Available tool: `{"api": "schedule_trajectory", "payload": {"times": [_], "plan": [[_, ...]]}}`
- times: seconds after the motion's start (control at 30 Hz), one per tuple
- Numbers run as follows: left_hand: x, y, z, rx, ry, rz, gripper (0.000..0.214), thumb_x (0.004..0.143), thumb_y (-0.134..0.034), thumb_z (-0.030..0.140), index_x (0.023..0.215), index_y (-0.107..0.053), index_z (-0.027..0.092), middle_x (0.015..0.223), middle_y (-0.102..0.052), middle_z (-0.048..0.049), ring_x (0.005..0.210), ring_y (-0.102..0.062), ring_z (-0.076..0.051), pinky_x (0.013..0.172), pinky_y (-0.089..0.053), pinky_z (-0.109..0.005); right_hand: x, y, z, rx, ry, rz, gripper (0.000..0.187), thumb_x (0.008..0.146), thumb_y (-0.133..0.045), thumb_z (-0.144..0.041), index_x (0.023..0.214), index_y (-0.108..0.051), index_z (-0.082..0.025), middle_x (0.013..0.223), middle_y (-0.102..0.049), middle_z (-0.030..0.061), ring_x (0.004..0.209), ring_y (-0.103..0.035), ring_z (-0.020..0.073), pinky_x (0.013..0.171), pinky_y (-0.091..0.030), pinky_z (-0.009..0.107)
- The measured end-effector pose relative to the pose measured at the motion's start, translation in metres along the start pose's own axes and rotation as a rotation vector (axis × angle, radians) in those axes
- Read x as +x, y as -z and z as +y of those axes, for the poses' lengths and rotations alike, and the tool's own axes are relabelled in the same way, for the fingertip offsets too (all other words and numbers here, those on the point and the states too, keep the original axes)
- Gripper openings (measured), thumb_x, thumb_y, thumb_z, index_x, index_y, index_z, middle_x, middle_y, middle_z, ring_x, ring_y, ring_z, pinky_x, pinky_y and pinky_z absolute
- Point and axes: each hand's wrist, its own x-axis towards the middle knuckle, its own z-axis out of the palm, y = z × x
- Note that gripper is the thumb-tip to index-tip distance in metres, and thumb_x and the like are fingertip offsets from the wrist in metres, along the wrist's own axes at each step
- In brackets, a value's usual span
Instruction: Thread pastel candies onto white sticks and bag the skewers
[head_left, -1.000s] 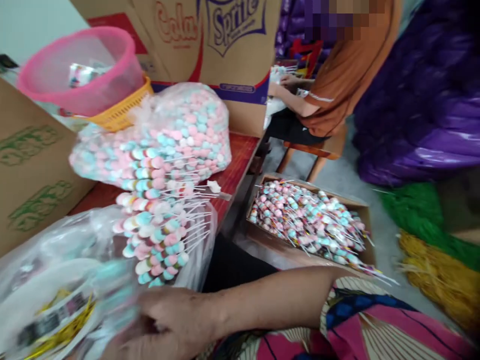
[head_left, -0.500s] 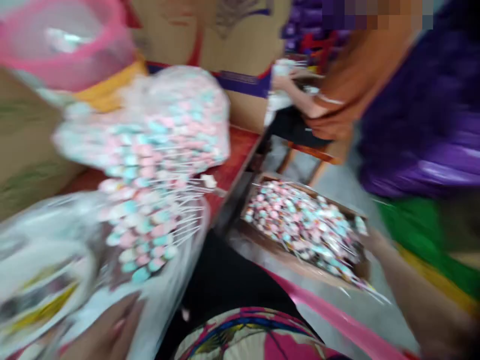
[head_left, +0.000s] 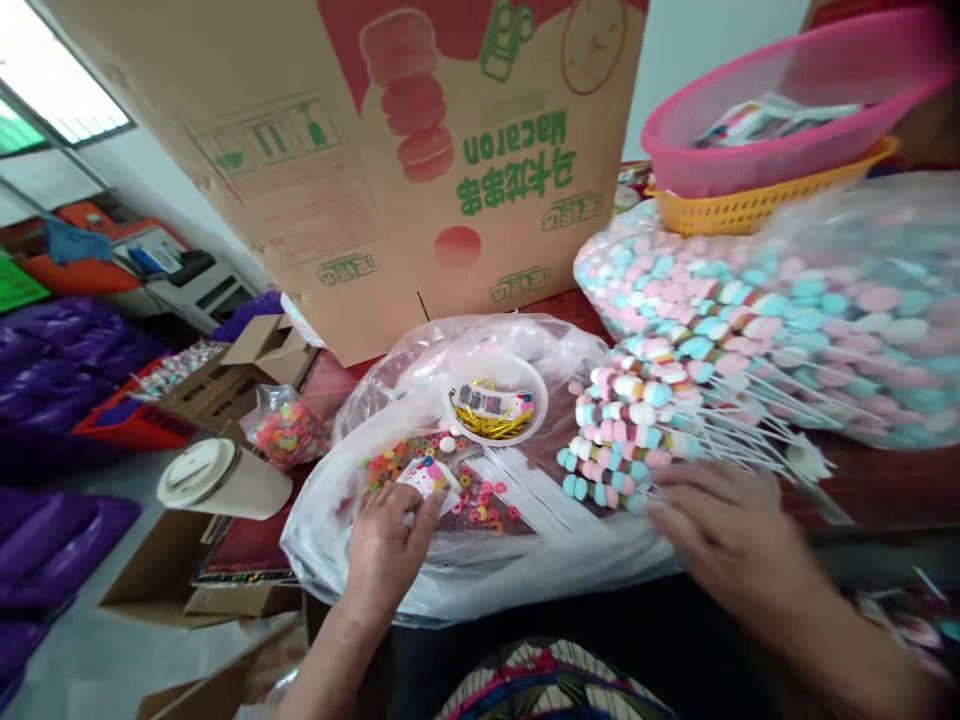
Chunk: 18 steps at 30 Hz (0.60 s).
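Observation:
My left hand (head_left: 386,545) rests on the plastic-covered table. Its thumb and fingers are closed around the edge of a small white card with colourful print (head_left: 427,477). Loose ring candies (head_left: 484,500) lie beside it. My right hand (head_left: 731,535), slightly blurred, has its fingers stretched out next to the stacked marshmallow skewers (head_left: 615,440) and appears to hold nothing. Whether its fingertips touch the nearest skewer I cannot tell. Between the hands, white sticks (head_left: 529,490) lie below a white bowl (head_left: 541,395) containing gold twist ties (head_left: 491,424) and printed labels.
A large cardboard carton (head_left: 420,230) stands behind. On the right, pink (head_left: 750,165) and yellow baskets (head_left: 742,208) sit by a big bag of marshmallows (head_left: 885,300). A lidded cup (head_left: 225,480) and a candy bag (head_left: 289,430) stand at left, above open boxes (head_left: 161,570).
The view has swung left from the box of skewers on the right to the table. My right hand has moved from that box to the skewer stack; my left hand is now at the card.

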Motion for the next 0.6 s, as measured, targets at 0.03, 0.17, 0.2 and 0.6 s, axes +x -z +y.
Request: {"api": "schedule_trajectory", "payload": {"times": [0.03, 0.17, 0.2, 0.6], "plan": [[-0.003, 0.0, -0.007, -0.012, -0.02, 0.04, 0.033, 0.088, -0.047, 0.044, 0.073, -0.063, 0.019, 0.077, -0.069, -0.006, 0.08, -0.064, -0.024, 0.074, -0.045, -0.035, 0.017, -0.01, -0.01, -0.033, 0.04, -0.053, 0.027, 0.091, -0.05, -0.036, 0.08, -0.067, -0.018, 0.094, -0.067, 0.0092, 0.089, -0.058, 0.0222, 0.082, -0.046, 0.039], [-0.01, -0.008, -0.029, -0.031, -0.069, 0.183, 0.026, 0.087, -0.05, 0.04, 0.088, -0.068, 0.021, 0.1, -0.07, -0.0087, 0.095, -0.063, -0.027, 0.083, -0.045, -0.041, 0.108, -0.061, -0.043, -0.133, -0.009, -0.411, 0.025, 0.091, -0.044, -0.025, 0.097, -0.066, -0.015, 0.105, -0.066, 0.0119, 0.1, -0.057, 0.0237, 0.087, -0.042, 0.036], [-0.011, -0.012, -0.031, -0.033, -0.08, 0.201, 0.025, 0.088, -0.05, 0.038, 0.088, -0.068, 0.021, 0.1, -0.07, -0.0089, 0.094, -0.063, -0.027, 0.083, -0.046, -0.042, 0.13, -0.073, -0.047, -0.163, -0.058, -0.517, 0.027, 0.092, -0.04, -0.022, 0.101, -0.065, -0.014, 0.104, -0.066, 0.0123, 0.1, -0.058, 0.0227, 0.087, -0.041, 0.034], [0.009, -0.033, -0.029, 0.16, 0.057, -0.137, 0.064, 0.078, -0.064, 0.041, 0.136, -0.047, 0.019, 0.136, -0.051, -0.0151, 0.12, -0.05, -0.035, 0.098, -0.039, -0.051, 0.189, -0.161, -0.01, -0.334, -0.307, -1.014, 0.03, 0.089, -0.056, -0.035, 0.114, -0.058, -0.017, 0.114, -0.06, 0.0073, 0.097, -0.06, 0.0183, 0.082, -0.051, 0.038]]}}
